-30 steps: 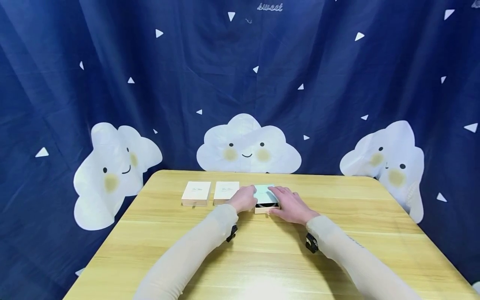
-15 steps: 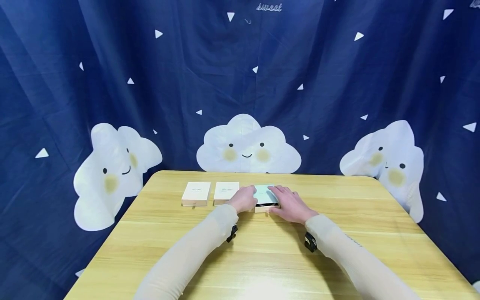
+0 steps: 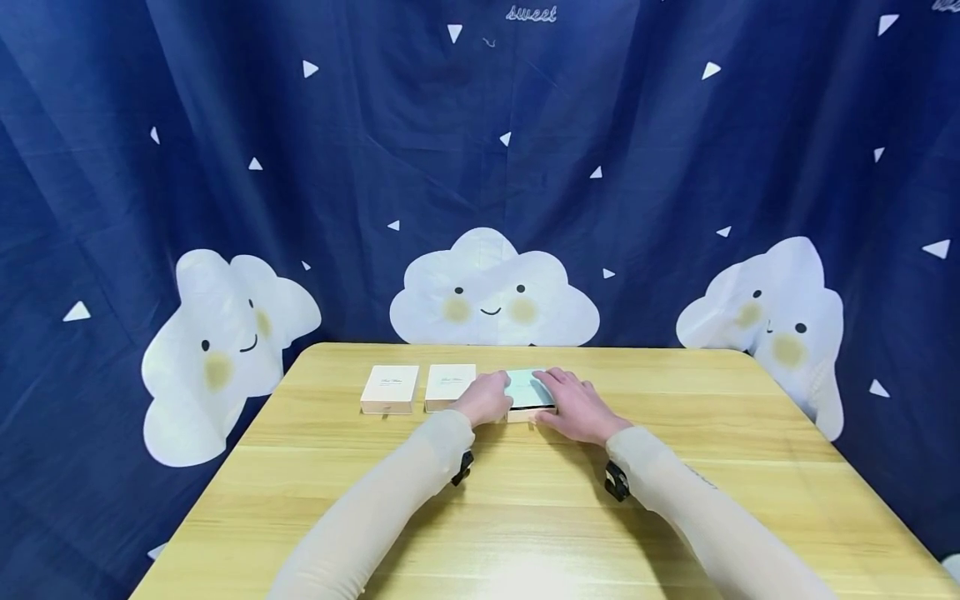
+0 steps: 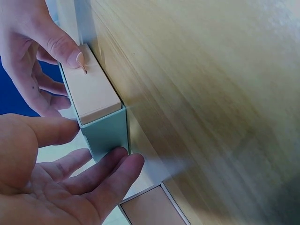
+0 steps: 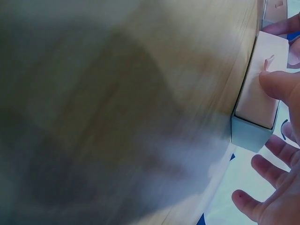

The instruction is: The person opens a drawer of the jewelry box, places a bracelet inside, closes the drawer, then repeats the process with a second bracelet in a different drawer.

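Observation:
A small mint-green sleeve box (image 3: pixel 529 387) with a pale pink drawer (image 4: pixel 93 91) lies near the table's back edge, between both hands. My left hand (image 3: pixel 484 399) holds the sleeve (image 4: pixel 108 133) at its left side, thumb and fingertips against it. At the other side is my right hand (image 3: pixel 577 408), its thumb (image 5: pixel 277 85) pressed on the drawer front beside a little ribbon pull (image 5: pixel 268 62). Its index finger reaches over the box top, while other fingers spread out beyond the sleeve. The drawer sits almost flush, standing out slightly at the front.
Two white-topped boxes with pale pink fronts, a left one (image 3: pixel 390 389) and a nearer one (image 3: pixel 450 387), stand in a row left of the green box. The wooden table (image 3: pixel 517 508) ends at a dark blue curtain (image 3: pixel 480 167) printed with clouds.
The drawer has slid back into the green sleeve, hiding the dark round-edged thing that showed inside. Both hands keep about the same place.

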Tool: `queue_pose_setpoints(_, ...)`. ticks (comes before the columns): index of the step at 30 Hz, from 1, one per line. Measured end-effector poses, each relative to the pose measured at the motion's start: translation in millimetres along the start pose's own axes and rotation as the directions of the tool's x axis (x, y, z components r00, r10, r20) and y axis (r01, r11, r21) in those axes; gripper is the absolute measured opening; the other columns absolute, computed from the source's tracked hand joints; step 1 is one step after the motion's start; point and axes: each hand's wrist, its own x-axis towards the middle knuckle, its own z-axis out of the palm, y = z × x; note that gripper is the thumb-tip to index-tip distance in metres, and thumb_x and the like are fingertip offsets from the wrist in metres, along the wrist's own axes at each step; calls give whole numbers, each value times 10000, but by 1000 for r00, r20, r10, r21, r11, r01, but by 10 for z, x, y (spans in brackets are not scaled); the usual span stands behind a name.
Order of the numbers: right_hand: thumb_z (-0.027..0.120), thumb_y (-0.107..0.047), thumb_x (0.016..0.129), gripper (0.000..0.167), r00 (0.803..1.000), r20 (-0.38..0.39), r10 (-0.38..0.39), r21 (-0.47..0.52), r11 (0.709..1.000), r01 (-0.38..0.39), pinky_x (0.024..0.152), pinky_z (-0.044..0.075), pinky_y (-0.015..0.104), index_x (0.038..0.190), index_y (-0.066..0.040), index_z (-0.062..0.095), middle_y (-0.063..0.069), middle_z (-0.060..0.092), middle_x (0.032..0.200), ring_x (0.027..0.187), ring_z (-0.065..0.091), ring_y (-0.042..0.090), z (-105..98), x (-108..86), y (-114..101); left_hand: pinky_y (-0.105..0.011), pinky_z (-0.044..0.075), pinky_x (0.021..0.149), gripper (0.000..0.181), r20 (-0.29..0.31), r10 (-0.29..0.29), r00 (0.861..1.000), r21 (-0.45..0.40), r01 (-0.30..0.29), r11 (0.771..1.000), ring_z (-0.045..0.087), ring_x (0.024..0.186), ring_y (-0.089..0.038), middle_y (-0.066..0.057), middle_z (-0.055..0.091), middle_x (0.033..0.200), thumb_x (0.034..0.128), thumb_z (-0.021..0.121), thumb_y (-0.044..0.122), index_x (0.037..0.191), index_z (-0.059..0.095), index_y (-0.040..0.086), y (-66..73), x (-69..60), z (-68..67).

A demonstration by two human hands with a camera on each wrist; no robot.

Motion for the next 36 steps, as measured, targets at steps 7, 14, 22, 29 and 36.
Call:
queue_pose_setpoints(7,742,-388,906,722,1000,-12,4,2,1000,-4,897,447,519,1508,-125,442,81,543,1392,1239,526,274,-6,12,-23,-418,455,1079,472,-2,-5,1000,7,5,1000,594,1141,-261,-175,567,1436,973,596,133,1417,517,-7,-13,31,6)
queue_pose_setpoints(14,748,-370,896,711,1000,-17,5,-12,1000,-5,884,452,512,1493,-120,456,76,548,1379,1232,526,265,3,39,-18,-416,477,1039,449,-10,17,1000,5,-17,1000,600,1115,-270,-203,586,1401,958,594,102,1380,535,-40,-5,10,-17)
queue_pose_setpoints(22,733,-365,902,696,1000,-11,17,-14,1000,-18,897,452,520,1494,-124,458,76,547,1378,1226,525,271,-3,44,-27,-430,462,1066,458,0,12,1000,-11,-12,1000,596,1153,-276,-202,571,1419,960,591,107,1391,527,-36,6,5,-22)
queue_pose_setpoints(29,732,-370,914,692,1000,-10,22,0,1000,-22,903,446,518,1501,-130,454,72,545,1374,1226,521,260,6,46,-27,-418,469,1049,470,20,-7,1000,-23,8,1000,588,1112,-248,-177,551,1452,977,581,123,1421,509,-14,-4,14,-13)
queue_pose_setpoints(36,746,-354,908,692,1000,-17,24,10,1000,-24,888,452,510,1495,-123,461,76,549,1372,1206,532,262,0,33,-41,-431,458,1069,477,16,-7,1000,-20,8,1000,588,1138,-256,-181,551,1452,975,580,128,1424,506,-14,-6,13,-10)
